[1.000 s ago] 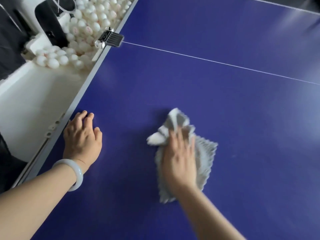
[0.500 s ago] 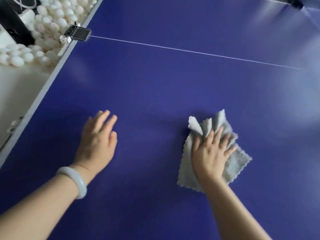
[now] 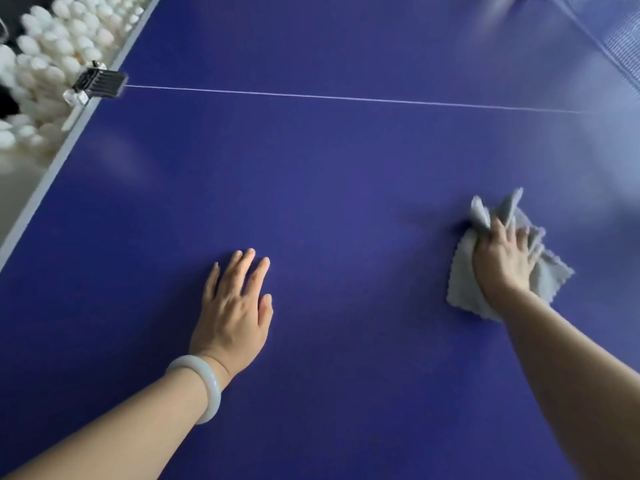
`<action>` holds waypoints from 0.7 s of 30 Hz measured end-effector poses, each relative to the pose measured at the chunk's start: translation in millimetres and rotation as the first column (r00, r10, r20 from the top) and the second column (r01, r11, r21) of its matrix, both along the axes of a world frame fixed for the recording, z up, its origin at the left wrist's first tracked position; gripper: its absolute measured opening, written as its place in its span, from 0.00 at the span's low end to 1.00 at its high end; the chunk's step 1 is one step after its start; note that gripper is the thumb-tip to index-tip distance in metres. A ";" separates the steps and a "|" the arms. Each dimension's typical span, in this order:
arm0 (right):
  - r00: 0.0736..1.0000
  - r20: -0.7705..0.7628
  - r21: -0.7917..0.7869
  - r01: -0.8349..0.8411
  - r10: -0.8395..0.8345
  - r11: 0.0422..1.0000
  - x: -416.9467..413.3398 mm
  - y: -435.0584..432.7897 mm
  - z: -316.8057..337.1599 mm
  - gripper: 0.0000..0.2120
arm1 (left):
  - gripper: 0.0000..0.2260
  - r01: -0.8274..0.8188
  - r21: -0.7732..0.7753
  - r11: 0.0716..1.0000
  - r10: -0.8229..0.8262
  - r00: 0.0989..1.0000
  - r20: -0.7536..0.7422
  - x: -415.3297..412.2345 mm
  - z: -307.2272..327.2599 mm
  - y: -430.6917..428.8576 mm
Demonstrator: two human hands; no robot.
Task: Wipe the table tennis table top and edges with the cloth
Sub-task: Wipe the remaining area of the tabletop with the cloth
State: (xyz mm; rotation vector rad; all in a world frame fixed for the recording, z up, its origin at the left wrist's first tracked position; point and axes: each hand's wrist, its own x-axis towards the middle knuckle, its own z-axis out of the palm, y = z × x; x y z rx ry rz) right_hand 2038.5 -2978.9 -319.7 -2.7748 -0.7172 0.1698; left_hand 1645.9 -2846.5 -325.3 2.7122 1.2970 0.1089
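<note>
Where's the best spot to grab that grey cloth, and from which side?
Grip the cloth by the bunched folds at its far end, from above: they stand up off the table, while the rest lies flat, partly under the right hand.

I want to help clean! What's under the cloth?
The cloth lies on the blue table, with the right hand pressing on top. Table shows all round it, but the patch underneath is covered, so nothing there can be seen.
</note>
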 end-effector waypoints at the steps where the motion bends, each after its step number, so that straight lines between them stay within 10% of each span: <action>1: 0.999 0.030 -0.018 -0.026 0.026 1.000 -11.3 19.5 4.8 0.26 | 0.27 -0.005 0.000 1.000 0.005 1.000 0.003 0.1 -0.2 -0.4; 5: 0.831 0.253 0.055 -0.523 0.495 0.851 -146.3 63.8 7.1 0.34 | 0.27 -0.001 -0.012 1.000 0.001 0.999 0.038 0.9 3.4 -0.6; 11: 0.428 -0.012 0.263 -0.871 0.904 0.416 -201.6 -26.7 -8.2 0.22 | 0.26 -0.009 -0.026 1.000 0.011 0.996 0.092 0.4 0.4 -0.6; 16: 0.913 0.007 0.034 -0.408 0.408 0.913 -64.4 -57.7 -5.9 0.23 | 0.23 -0.018 -0.031 0.999 0.022 0.992 0.124 -1.5 -3.0 -0.5; 21: 0.933 0.113 -0.059 -0.337 0.342 0.939 -155.2 -35.7 -5.9 0.25 | 0.23 -0.020 -0.044 0.999 0.025 0.992 0.127 -2.0 -2.4 1.6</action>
